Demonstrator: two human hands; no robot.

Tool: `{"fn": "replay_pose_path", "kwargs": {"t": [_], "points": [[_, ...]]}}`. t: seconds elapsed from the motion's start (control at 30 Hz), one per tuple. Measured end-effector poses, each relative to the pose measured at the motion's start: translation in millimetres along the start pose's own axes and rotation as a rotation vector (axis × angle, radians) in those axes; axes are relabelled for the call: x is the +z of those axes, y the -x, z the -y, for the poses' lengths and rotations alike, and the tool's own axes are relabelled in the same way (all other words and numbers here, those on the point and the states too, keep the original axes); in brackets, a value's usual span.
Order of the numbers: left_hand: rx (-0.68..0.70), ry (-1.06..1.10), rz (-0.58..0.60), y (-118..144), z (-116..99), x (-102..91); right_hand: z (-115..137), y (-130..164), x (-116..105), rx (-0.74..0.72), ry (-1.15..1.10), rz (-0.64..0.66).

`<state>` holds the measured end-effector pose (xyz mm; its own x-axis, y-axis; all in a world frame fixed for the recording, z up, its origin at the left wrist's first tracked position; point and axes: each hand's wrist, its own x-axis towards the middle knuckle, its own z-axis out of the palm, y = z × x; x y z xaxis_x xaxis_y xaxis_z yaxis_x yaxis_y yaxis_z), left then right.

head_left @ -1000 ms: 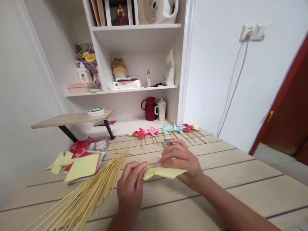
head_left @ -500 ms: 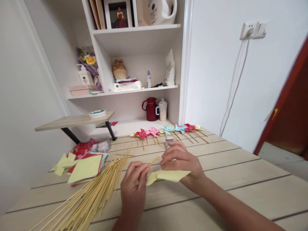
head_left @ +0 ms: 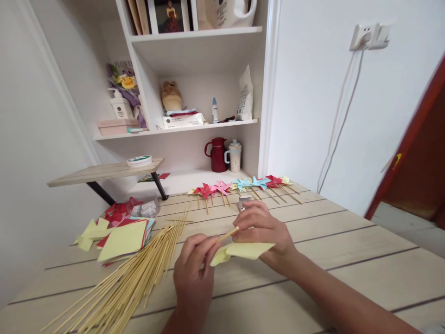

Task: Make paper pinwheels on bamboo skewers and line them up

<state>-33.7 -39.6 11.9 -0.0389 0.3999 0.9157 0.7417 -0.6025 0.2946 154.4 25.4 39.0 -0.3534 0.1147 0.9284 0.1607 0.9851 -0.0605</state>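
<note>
My left hand [head_left: 195, 263] is closed, pinching a thin wooden stick [head_left: 227, 235] between thumb and fingers. The stick's tip points right and reaches the fingers of my right hand [head_left: 262, 232]. That hand is closed on a folded yellow paper pinwheel [head_left: 245, 250], which hangs below its fingers and in front of the palm. Part of the pinwheel lies hidden behind the hand. Just beyond my right fingers, a small silvery object [head_left: 244, 200] stands on the table, partly covered.
A fanned bundle of sticks [head_left: 139, 273] lies at left, beside stacked coloured paper squares [head_left: 123, 240] and a clear tub [head_left: 148, 208]. Finished pinwheels on sticks [head_left: 220, 187] line the table's back edge. A small raised wooden stand [head_left: 104, 172] is at far left, below shelves [head_left: 194, 35].
The stick's tip has moved right, up against my right fingers. The pinwheel stays in my right hand. The view has shifted slightly.
</note>
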Motion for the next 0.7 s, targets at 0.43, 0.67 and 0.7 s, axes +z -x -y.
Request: {"fn": "replay_pose_path", "kwargs": {"t": [0.43, 0.67, 0.7], "points": [[0.094, -0.066, -0.091, 5.7, 0.3, 1.6, 1.8, -0.1, 1.9, 0.027, -0.037, 0.005], [0.108, -0.097, -0.103, 5.6, -2.9, -1.9, 3.0, -1.3, 2.7, 0.039, -0.045, -0.027], [0.108, -0.1, -0.103, 5.4, -3.4, -2.2, 2.8, -1.0, 2.7, 0.043, -0.046, -0.033]]}}
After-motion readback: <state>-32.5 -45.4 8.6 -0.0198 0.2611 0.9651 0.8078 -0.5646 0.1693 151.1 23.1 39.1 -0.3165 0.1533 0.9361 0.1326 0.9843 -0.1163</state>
